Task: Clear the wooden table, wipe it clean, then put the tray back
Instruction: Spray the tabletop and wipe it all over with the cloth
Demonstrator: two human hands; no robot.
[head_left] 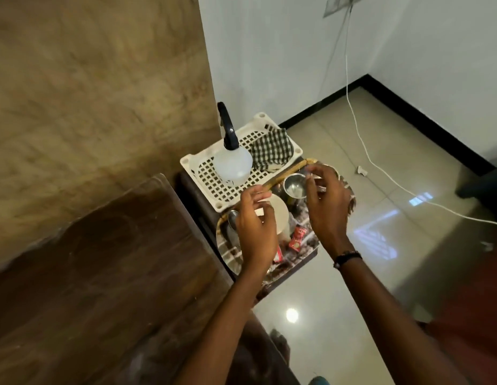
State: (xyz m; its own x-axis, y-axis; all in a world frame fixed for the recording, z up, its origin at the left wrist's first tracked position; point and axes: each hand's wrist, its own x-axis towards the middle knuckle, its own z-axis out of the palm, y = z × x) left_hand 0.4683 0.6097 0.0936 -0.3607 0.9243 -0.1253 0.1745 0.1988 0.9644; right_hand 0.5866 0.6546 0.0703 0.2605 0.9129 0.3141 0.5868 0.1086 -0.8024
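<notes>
head view, looking steeply down, blurry

Both hands over tray (pixel 286 170) on low stand beside wooden surface (pixel 108 262). Left hand (pixel 255 229) above white cup (pixel 279 215), fingers loosely curled, holding nothing visible. Right hand (pixel 326 202) beside steel cup (pixel 295 185), fingertips near rim; contact unclear. Red packets (pixel 297 238) and spoon (pixel 233 218) on tray. Behind tray: white crate (pixel 214 184) with spray bottle (pixel 232 159) and checked cloth (pixel 272 148).
</notes>
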